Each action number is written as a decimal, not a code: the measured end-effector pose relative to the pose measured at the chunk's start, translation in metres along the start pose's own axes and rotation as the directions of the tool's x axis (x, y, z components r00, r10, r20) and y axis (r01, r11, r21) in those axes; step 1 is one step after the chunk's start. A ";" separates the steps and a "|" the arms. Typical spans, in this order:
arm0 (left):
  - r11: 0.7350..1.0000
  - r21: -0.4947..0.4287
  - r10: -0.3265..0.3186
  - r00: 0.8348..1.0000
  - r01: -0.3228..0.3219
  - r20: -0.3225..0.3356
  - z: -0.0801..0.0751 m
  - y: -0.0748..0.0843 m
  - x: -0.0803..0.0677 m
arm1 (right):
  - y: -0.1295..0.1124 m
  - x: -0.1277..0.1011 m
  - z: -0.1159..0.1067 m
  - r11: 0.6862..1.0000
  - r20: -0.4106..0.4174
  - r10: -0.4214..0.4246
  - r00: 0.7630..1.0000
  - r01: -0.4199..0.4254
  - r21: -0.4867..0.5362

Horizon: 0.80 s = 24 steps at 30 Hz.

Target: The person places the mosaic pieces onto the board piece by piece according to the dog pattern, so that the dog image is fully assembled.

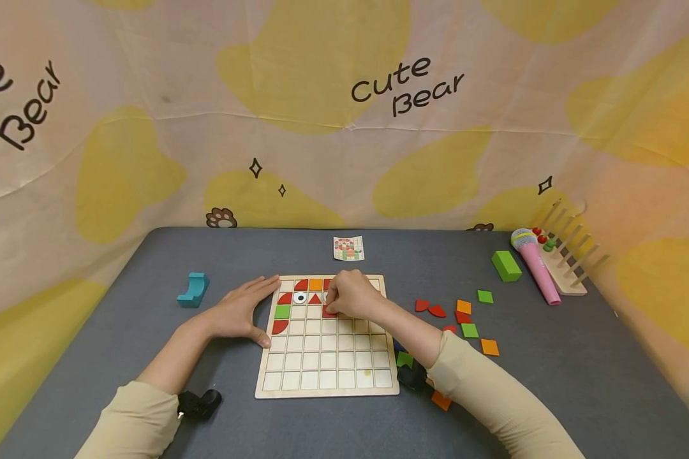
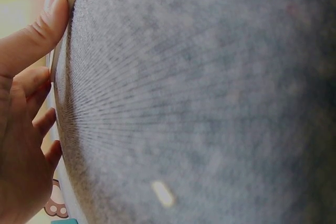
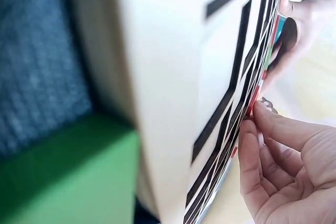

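a: since the red piece [image 1: 328,312] is going into a square near the top of the board [image 1: 327,370], push it flat w/ soft taps, ok?
b: ok. right hand [image 1: 353,294] pinches it, fingertips curled right on it.
a: & left hand [image 1: 238,311]?
b: lies flat, fingers straight, touching the board's left edge to hold it.

We see a grey surface [image 1: 120,331] carrying a wooden grid board [image 1: 327,376] at its middle. Beyond the board lies a small pattern card [image 1: 348,248]. To the left sits a teal block [image 1: 192,290], alone. To the right lie loose tiles [image 1: 465,319] in red, orange and green, scattered near one another. Farther right we find a green block [image 1: 506,266], a pink toy microphone [image 1: 535,266] just beside it, and a wooden peg rack [image 1: 568,271] at the edge.
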<state>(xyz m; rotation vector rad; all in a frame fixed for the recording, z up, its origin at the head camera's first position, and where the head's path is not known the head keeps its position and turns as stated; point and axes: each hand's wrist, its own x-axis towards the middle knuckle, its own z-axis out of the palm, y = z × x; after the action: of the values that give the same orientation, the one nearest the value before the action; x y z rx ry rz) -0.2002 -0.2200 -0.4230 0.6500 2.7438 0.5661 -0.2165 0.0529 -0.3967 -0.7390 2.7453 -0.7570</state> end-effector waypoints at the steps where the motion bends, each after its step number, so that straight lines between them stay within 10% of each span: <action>1: 1.000 -0.001 0.001 1.000 -0.001 -0.001 0.000 0.000 0.000 | 0.000 0.000 0.000 1.000 0.001 0.001 1.000 -0.001 0.000; 14: 1.000 0.008 0.003 1.000 -0.003 -0.002 0.002 -0.003 0.001 | 0.015 -0.011 -0.023 1.000 0.001 0.000 1.000 0.000 0.007; 24: 1.000 0.007 -0.002 1.000 0.002 0.002 0.002 -0.002 0.000 | 0.070 -0.037 -0.065 0.997 -0.001 0.053 0.999 -0.053 0.060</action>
<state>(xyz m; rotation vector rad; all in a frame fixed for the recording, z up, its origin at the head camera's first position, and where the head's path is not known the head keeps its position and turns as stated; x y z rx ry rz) -0.2006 -0.2209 -0.4254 0.6494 2.7458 0.5558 -0.2337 0.1512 -0.3763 -0.6505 2.7200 -0.8253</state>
